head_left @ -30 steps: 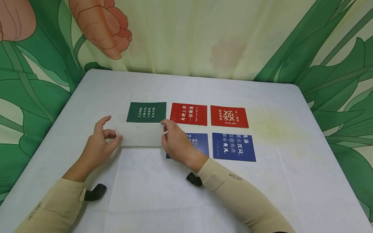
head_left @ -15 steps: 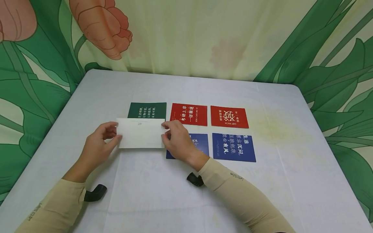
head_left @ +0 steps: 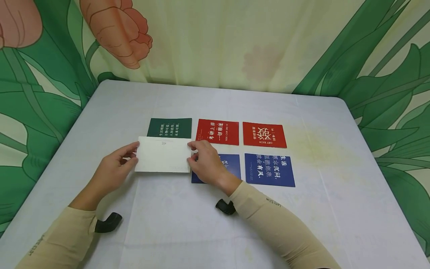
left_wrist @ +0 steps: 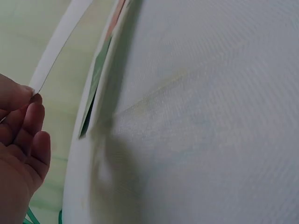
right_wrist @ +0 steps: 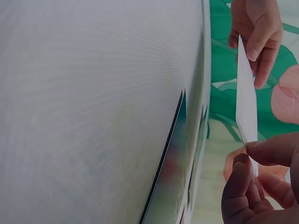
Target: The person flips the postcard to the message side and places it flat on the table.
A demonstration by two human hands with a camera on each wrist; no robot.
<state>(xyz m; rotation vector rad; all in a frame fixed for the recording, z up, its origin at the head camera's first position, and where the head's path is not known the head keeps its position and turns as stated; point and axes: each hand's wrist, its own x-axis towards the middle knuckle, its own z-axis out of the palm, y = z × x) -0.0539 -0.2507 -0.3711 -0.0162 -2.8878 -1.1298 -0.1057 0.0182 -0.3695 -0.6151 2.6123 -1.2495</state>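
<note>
A white-backed card (head_left: 163, 156) is held level between both hands, raised above the table in the wrist views. My left hand (head_left: 115, 170) pinches its left edge between thumb and fingers; the left wrist view shows the thumb (left_wrist: 16, 93) on the card's corner. At the opposite edge my right hand (head_left: 209, 164) pinches the card the same way, as the right wrist view confirms with the card (right_wrist: 246, 93) seen edge-on. The card's other face is hidden. In the head view it overlaps the lower part of a green card (head_left: 171, 127) with white writing.
Two red cards, one in the middle (head_left: 218, 131) and one at right (head_left: 264, 135), lie in the back row beside the green one. In front of them lie a blue card (head_left: 231, 168), partly behind my right hand, and another blue card (head_left: 270, 170). A white cloth (head_left: 188, 231) covers the table.
The white-backed card has tilted so that more of its white face shows, now covering part of the green card. The left fingers have closed onto its edge; both hands have shifted slightly right.
</note>
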